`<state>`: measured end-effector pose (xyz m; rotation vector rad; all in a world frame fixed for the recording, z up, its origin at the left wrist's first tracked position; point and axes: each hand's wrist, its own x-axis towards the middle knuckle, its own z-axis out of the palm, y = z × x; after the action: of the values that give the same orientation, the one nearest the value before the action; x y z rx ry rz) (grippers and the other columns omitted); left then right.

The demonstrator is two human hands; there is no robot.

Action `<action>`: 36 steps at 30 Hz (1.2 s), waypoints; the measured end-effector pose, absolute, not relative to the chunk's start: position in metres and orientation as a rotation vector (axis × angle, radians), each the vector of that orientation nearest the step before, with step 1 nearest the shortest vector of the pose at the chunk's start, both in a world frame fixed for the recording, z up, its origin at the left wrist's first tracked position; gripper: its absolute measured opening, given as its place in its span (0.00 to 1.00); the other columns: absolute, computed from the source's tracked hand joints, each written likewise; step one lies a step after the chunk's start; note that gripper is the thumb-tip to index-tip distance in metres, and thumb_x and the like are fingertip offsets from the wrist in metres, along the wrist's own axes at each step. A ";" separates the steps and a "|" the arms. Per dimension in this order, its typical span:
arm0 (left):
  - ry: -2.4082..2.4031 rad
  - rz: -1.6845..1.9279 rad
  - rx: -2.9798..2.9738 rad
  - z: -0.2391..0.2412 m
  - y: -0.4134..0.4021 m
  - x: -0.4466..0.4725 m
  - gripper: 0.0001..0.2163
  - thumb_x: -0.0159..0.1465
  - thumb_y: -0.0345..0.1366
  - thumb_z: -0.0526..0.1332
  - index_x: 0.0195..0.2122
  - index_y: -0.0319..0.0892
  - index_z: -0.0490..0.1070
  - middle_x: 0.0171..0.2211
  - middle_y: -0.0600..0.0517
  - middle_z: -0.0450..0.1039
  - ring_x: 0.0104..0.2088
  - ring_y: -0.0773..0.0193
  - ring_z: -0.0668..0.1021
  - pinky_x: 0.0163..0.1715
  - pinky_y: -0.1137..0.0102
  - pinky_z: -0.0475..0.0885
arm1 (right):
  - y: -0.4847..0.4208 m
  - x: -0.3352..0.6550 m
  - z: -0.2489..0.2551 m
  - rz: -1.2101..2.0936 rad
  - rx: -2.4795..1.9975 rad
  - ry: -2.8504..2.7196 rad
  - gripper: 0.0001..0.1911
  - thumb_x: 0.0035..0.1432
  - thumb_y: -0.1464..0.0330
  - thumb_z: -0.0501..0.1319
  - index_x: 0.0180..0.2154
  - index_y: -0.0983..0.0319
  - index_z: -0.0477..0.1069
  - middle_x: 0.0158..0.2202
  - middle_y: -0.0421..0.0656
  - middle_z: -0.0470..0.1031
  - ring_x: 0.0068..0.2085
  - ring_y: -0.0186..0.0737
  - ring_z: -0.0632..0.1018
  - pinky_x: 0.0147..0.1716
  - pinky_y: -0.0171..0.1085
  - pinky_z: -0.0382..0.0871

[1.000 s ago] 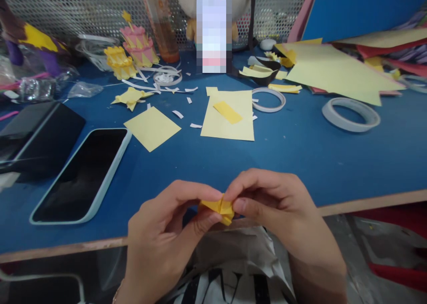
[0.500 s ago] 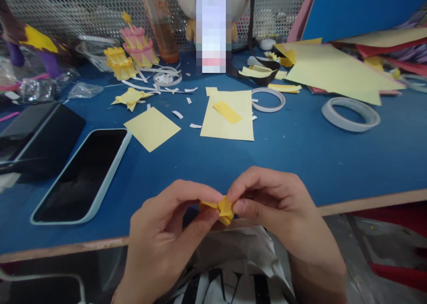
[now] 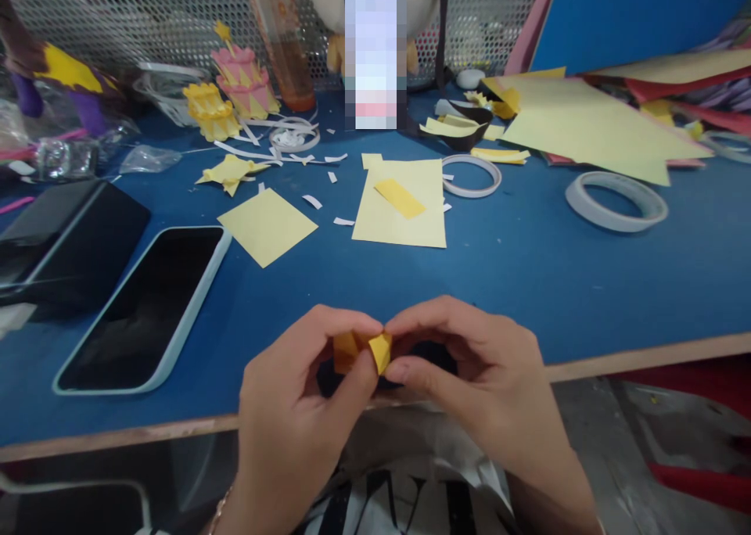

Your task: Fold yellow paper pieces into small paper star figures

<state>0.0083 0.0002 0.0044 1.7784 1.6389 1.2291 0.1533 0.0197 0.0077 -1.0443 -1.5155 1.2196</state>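
Observation:
A small piece of folded yellow paper [image 3: 381,352] is pinched between my two hands at the table's front edge. My left hand [image 3: 305,386] grips it with thumb and forefinger, and part of the paper shows behind the thumb. On its right side my right hand [image 3: 475,371] closes thumb and forefinger on the paper's edge. Beyond my hands lie a pale yellow square sheet [image 3: 268,228] and a larger pale yellow sheet [image 3: 381,224] with a darker yellow strip [image 3: 400,199] on it. A yellow paper star [image 3: 231,174] rests further left.
To the left are a phone [image 3: 146,308] and a black box-shaped object [image 3: 88,238]. Tape rolls [image 3: 616,220] [image 3: 497,181] lie right of the sheets. Pink-and-yellow paper crafts [image 3: 243,81], white scraps [image 3: 313,202] and stacked coloured paper [image 3: 592,124] are at the back.
The folded yellow paper has been turned and shifted slightly left and up in my fingers. Both hands still pinch it; the things on the table have not moved.

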 end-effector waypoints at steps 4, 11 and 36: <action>1.716 1.257 1.946 0.000 -0.002 0.009 0.07 0.60 0.27 0.60 0.34 0.49 0.69 0.27 0.64 0.71 0.25 0.77 0.71 0.28 0.85 0.66 | 0.018 0.153 0.006 1.108 -1.089 -1.668 0.13 0.48 0.73 0.69 0.37 0.57 0.72 0.33 0.31 0.77 0.33 0.25 0.77 0.33 0.21 0.69; 1.706 1.211 2.049 0.001 -0.002 0.009 0.06 0.62 0.29 0.58 0.37 0.48 0.70 0.30 0.60 0.73 0.28 0.74 0.73 0.30 0.81 0.68 | 0.016 0.153 0.006 1.111 -1.106 -1.668 0.07 0.56 0.68 0.64 0.38 0.58 0.70 0.34 0.35 0.77 0.35 0.29 0.79 0.34 0.25 0.72; 1.749 1.214 1.967 0.003 -0.004 0.010 0.09 0.63 0.30 0.59 0.42 0.50 0.73 0.33 0.59 0.73 0.27 0.73 0.73 0.29 0.78 0.69 | 0.011 0.151 -0.001 0.643 -1.206 -1.857 0.09 0.60 0.74 0.57 0.42 0.56 0.64 0.36 0.35 0.78 0.34 0.27 0.80 0.32 0.22 0.70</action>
<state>0.0097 -0.0038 0.0027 1.9667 1.7488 1.2135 0.1506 0.0112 -0.0010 -1.2055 -1.8566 0.6426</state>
